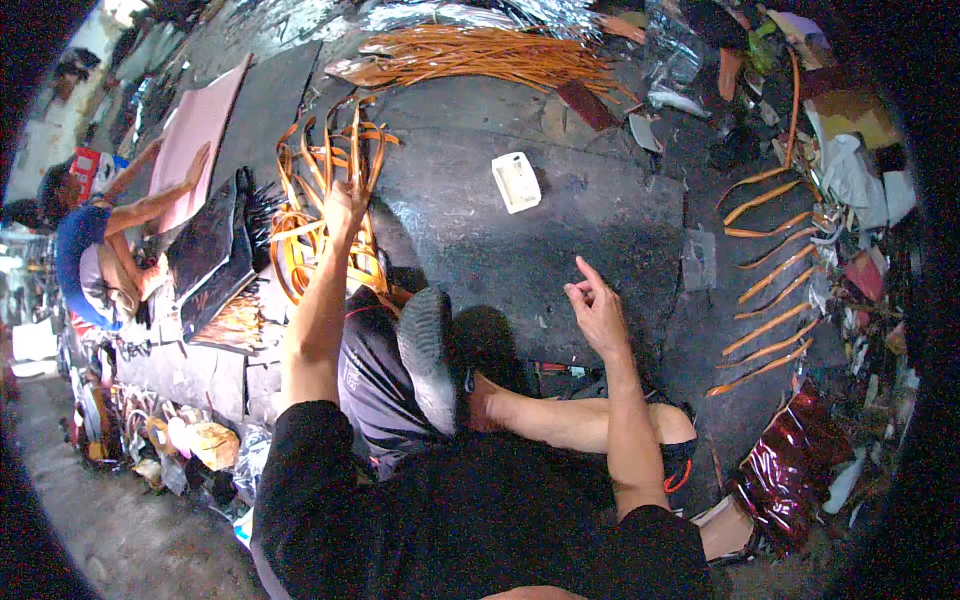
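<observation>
My left hand (345,207) is closed around a bunch of orange-tan leather-like straps (372,150). The straps loop up past my fingers, and more of them lie in a tangle below and beside my wrist. My right hand (598,312) hovers over the dark board (590,235) with the index finger stretched out and the thumb apart, holding nothing. Between the hands and farther off, a small white rectangular tub (516,183) sits on the board; what it contains is too small to make out.
A long bundle of orange strips (480,55) lies at the far side. Several separate strips (770,310) are laid out in a row at right, near scraps and a shiny dark-red sheet (795,465). At left, a person in blue (85,260) handles a pink sheet (200,140).
</observation>
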The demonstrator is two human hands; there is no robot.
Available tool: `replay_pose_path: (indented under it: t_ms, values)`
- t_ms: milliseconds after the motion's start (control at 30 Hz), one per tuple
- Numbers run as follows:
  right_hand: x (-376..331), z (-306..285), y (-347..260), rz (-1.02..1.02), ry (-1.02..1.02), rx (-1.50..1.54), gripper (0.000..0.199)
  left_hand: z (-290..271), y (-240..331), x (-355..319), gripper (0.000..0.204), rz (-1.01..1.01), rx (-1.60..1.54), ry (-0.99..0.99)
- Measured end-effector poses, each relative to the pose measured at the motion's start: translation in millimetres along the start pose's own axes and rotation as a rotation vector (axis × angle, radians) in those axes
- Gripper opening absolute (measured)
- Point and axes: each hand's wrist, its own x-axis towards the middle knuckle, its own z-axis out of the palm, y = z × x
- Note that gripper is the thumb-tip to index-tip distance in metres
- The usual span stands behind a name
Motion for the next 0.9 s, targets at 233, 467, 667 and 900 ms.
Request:
replay_pose_path:
  t_ms: [233,467,667,900]
  values:
    - [73.1,45.9,-27.0,-0.203,0.172,-0.217,0.092,0.2,8.5,18.0,0.040,-0.091,0.020,-0.107]
    - [143.4,94.1,-34.8,-0.316,0.162,-0.251,0.104,-53.3,1.7,38.9,0.029,-0.162,-0.713,-0.101]
    - [158.4,90.4,-57.0,-0.344,0.301,-0.343,0.103,-175.4,68.8,40.4,0.024,0.050,-0.657,-0.329]
    - [94.0,89.0,-187.5,-0.699,-0.057,0.132,0.058,-223.1,177.4,-23.0,0.018,0.479,-0.327,-0.850]
